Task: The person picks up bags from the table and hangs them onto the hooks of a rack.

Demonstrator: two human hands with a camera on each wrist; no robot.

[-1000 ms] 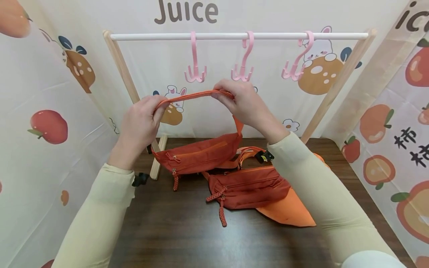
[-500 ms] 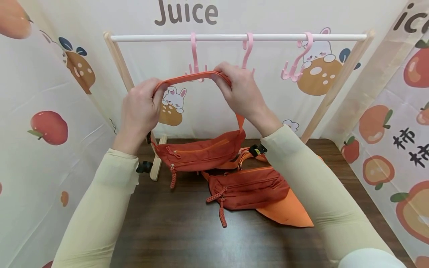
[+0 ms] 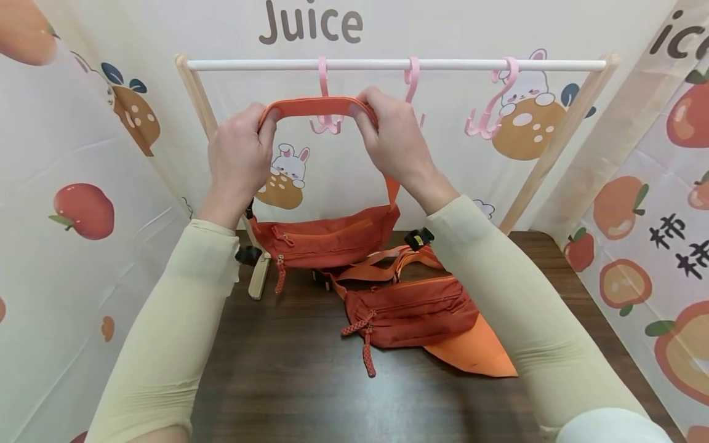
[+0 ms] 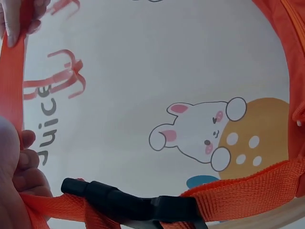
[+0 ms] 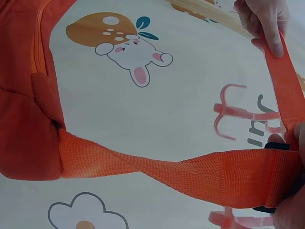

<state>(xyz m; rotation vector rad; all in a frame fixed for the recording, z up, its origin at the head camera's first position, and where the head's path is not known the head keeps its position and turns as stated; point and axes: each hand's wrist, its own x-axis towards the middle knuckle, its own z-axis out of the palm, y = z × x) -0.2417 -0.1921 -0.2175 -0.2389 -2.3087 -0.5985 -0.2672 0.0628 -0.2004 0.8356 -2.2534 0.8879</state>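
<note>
A rust-red waist pack (image 3: 327, 240) hangs from its orange strap (image 3: 316, 106), which is stretched between both hands in front of the rack. My left hand (image 3: 238, 151) grips the strap's left end, thumb on the near side. The right hand (image 3: 396, 138) grips the strap's other end in the same way. Below the left hand, a black side-release buckle (image 4: 133, 202) is fastened on the strap. From the right hand a twisted length of webbing (image 5: 190, 176) runs down to the pack. The strap overlaps the left pink hook (image 3: 327, 123) in the head view.
A rack's white rail (image 3: 365, 64) carries that hook, a middle pink hook (image 3: 411, 80) partly behind the right hand, and a right pink hook (image 3: 490, 111). On the brown table (image 3: 332, 394) lies a second rust-red waist pack (image 3: 412, 311) over an orange fabric piece (image 3: 471, 351).
Both hands have risen toward the rail, lifting the strap and the pack hanging from it. The strap now crosses in front of the left hook. The second pack stays put.
</note>
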